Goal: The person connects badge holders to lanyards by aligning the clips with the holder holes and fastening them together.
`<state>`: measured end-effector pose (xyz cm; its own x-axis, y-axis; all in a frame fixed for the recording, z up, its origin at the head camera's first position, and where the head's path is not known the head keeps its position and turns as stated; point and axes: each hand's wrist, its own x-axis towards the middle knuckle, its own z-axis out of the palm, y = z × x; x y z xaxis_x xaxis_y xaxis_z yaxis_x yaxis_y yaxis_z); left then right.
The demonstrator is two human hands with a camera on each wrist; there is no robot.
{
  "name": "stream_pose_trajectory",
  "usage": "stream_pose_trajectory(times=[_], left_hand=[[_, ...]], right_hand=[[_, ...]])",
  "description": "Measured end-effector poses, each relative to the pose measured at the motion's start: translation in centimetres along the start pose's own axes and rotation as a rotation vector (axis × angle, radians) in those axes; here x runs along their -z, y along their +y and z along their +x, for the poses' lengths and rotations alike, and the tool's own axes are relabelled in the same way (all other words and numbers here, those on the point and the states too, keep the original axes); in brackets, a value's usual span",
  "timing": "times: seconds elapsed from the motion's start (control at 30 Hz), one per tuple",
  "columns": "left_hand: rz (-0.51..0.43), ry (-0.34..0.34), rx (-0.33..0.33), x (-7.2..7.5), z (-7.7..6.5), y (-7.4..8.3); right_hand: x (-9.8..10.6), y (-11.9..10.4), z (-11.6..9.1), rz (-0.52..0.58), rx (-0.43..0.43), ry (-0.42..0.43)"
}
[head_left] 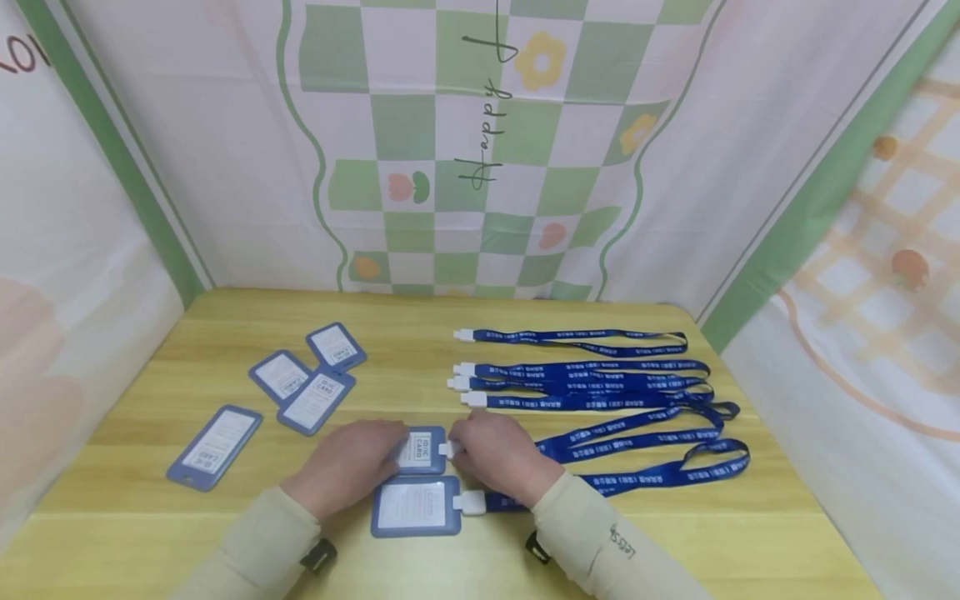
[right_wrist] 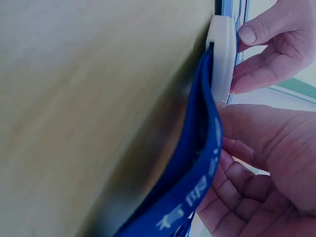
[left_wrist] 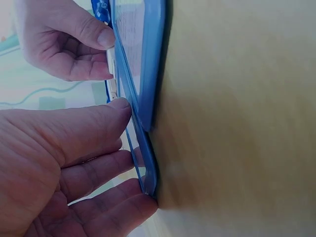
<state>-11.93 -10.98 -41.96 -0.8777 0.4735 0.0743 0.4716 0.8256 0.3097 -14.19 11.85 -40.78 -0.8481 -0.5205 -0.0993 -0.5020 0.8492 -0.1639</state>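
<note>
My left hand pinches the side edge of a blue card holder with a white insert. At that holder's right end, the fingers of my right hand pinch a white lanyard clip, partly covered by them. Clip and holder meet there; whether they are fastened cannot be seen. Just in front lies a second card holder, joined to a white clip on a blue lanyard. That clip and its strap fill the foreground of the right wrist view.
Several loose card holders lie on the wooden table to the left, some overlapping. Several blue lanyards stretch across the right, white clips pointing left. Patterned cloth hangs behind the table and at both sides.
</note>
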Motion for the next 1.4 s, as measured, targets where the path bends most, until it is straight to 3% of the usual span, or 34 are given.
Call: stream_pose_trajectory(times=[0.23,1.4], left_hand=[[0.015,0.016,-0.024,-0.22,0.20,0.22],[0.028,0.012,-0.013,-0.49,0.35,0.52]], right_hand=[[0.13,0.27,-0.14,0.021,-0.019,-0.010],[0.54,0.23,-0.38,0.020,-0.021,-0.023]])
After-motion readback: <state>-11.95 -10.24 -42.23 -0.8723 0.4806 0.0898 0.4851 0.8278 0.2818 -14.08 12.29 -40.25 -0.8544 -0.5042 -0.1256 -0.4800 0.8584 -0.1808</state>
